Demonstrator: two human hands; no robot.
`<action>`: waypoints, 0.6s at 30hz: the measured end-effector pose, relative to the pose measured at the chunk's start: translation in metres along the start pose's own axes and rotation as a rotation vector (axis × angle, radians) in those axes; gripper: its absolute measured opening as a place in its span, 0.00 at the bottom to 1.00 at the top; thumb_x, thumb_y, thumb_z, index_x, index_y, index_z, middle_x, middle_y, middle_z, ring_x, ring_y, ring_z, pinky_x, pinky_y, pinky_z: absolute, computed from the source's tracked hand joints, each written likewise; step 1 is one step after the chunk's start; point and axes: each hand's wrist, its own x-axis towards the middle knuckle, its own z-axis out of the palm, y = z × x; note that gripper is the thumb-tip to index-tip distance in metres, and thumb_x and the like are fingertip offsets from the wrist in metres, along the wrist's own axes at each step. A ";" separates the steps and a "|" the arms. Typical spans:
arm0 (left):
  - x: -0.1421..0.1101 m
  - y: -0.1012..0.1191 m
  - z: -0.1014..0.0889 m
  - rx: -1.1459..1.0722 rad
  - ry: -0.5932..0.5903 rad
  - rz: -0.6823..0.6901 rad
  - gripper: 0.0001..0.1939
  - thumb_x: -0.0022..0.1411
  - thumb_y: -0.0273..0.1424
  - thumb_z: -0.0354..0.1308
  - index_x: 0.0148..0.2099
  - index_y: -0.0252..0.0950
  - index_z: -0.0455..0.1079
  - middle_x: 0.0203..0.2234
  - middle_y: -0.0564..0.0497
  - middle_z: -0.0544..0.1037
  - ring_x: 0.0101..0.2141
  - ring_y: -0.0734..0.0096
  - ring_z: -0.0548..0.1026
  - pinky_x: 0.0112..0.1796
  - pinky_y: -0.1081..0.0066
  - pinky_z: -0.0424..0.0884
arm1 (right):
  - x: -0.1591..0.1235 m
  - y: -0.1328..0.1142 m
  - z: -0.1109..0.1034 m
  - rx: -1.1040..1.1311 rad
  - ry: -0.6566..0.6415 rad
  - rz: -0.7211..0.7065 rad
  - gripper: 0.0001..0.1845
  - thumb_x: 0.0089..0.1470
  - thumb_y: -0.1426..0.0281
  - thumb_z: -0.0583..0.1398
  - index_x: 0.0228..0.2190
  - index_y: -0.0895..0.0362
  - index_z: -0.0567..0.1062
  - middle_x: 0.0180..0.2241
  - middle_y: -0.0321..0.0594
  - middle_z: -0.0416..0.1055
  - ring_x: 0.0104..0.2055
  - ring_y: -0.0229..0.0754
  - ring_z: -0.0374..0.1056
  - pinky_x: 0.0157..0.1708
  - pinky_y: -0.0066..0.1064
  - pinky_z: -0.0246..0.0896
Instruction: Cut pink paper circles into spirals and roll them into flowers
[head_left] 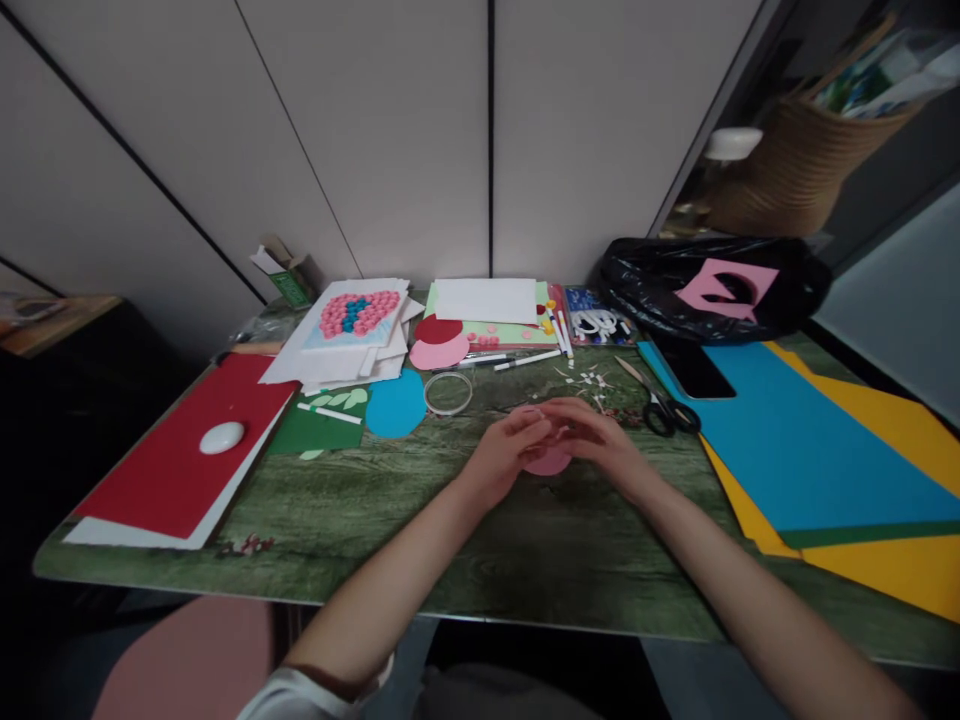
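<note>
In the middle of the table both hands meet over a round pink paper piece [547, 462]. My left hand [504, 455] has its fingers curled and pressed against the paper, with the thumb on top. From the other side my right hand [600, 448] bends its fingers down onto the same piece, its fingertips close to the left ones. The fingers cover the upper part of the paper, so any small thing between them is hidden. Black-handled scissors [660, 412] lie beside my right hand. A roll of tape [448, 393] and a blue paper circle [396, 404] lie beyond my left hand.
Red paper [180, 450] with a white oval object [222, 437] lies left. A picture with a pink-and-blue heart [358, 315] rests on white sheets. Markers [559, 325] and paper scraps [589, 380] lie behind. At right are blue sheets [817, 440], a phone [694, 370] and a black bag [637, 280].
</note>
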 end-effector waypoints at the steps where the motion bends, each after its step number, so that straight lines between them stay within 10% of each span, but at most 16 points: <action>1: -0.001 -0.001 0.002 -0.170 0.009 -0.076 0.16 0.57 0.39 0.55 0.42 0.33 0.71 0.35 0.47 0.77 0.33 0.73 0.75 0.36 0.72 0.68 | 0.000 0.000 0.001 -0.024 -0.009 -0.010 0.22 0.46 0.71 0.60 0.45 0.46 0.74 0.50 0.40 0.64 0.49 0.45 0.64 0.44 0.38 0.64; 9: -0.001 0.009 -0.006 -0.358 0.117 -0.138 0.05 0.52 0.31 0.58 0.30 0.34 0.68 0.25 0.53 0.73 0.28 0.76 0.71 0.31 0.75 0.63 | -0.002 -0.014 -0.010 -0.440 -0.033 -0.107 0.21 0.50 0.70 0.59 0.47 0.45 0.71 0.51 0.40 0.62 0.55 0.47 0.58 0.50 0.43 0.58; 18: -0.003 0.017 -0.015 0.613 0.047 0.191 0.06 0.57 0.26 0.52 0.32 0.36 0.70 0.28 0.53 0.75 0.31 0.72 0.69 0.33 0.72 0.62 | -0.001 -0.018 -0.019 -0.534 0.212 -0.078 0.04 0.50 0.67 0.60 0.28 0.53 0.75 0.34 0.39 0.67 0.40 0.44 0.66 0.41 0.38 0.62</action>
